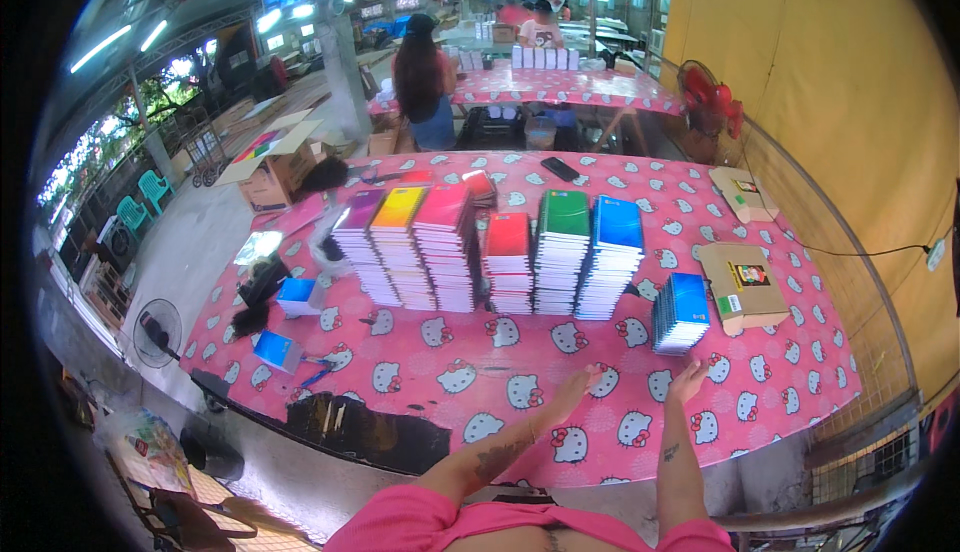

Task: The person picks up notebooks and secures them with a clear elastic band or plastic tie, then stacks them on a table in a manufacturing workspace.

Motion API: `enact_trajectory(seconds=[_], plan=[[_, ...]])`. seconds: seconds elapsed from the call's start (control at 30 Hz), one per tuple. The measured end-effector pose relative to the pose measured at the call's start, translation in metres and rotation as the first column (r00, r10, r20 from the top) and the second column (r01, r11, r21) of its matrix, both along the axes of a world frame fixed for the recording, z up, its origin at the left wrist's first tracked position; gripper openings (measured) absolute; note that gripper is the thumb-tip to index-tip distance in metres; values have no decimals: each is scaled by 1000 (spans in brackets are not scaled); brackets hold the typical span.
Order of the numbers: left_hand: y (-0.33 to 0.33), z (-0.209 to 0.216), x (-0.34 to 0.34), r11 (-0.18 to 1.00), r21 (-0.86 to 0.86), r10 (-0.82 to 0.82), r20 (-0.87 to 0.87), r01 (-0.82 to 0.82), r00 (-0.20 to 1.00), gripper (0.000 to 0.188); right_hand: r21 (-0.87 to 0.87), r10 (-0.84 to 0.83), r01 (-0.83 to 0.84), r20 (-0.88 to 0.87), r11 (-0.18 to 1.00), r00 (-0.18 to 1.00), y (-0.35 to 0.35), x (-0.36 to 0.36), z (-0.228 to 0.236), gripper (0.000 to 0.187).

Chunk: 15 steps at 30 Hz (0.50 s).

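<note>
On the head cam, the short stack of blue notebooks [682,313] is sitting on the pink patterned bench [540,352], right past the fingertips of the right hand [686,383]. Super close, but I honestly can't tell if they're touching. The left hand [578,388] is over to the left and a bit nearer the body, well apart from the stack, with bare bench cover between the 2 hands. Both look empty, fingers loosely stretched out and not pinching anything, though they're small here so the exact finger spread is hard to read. Further back there's a row of 6 taller stacks: purple [372,257], yellow [405,257], pink [445,257], red [508,267], green [562,262] and tall blue [612,262]. They hide a good chunk of the bench behind them, and only bits of the red booklets [480,188] back there show. There's a blurry dark bundle [263,282] on the left that I can't identify, and the fisheye rim cuts off stuff at the edges. Container-wise, a brown carton [745,292] lies just right of the short stack, with a 2nd carton [746,196] behind it; can't see inside either. A cardboard box [272,182] stands beyond the bench's left side, flaps spread, with something colourful at the top. The dark bin [212,454] on the floor is too murky to see into.
</note>
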<state>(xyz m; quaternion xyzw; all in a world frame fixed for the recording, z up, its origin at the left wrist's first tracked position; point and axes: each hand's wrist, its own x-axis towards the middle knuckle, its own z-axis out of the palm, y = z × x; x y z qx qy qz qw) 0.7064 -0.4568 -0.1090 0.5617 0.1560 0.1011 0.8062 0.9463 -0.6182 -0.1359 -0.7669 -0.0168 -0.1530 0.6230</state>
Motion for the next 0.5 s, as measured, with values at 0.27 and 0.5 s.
enact_trajectory(seconds=[0.27,0.5], plan=[[8,-25,-165,998,63,20,-14,-19,1000,45,-423,78,-20,120,906,990,-21,-82,-1,39],[32,53,-375,759,618,367,-142,-207,919,37,699,477,-141,-312,701,822,47,-251,-3,31]])
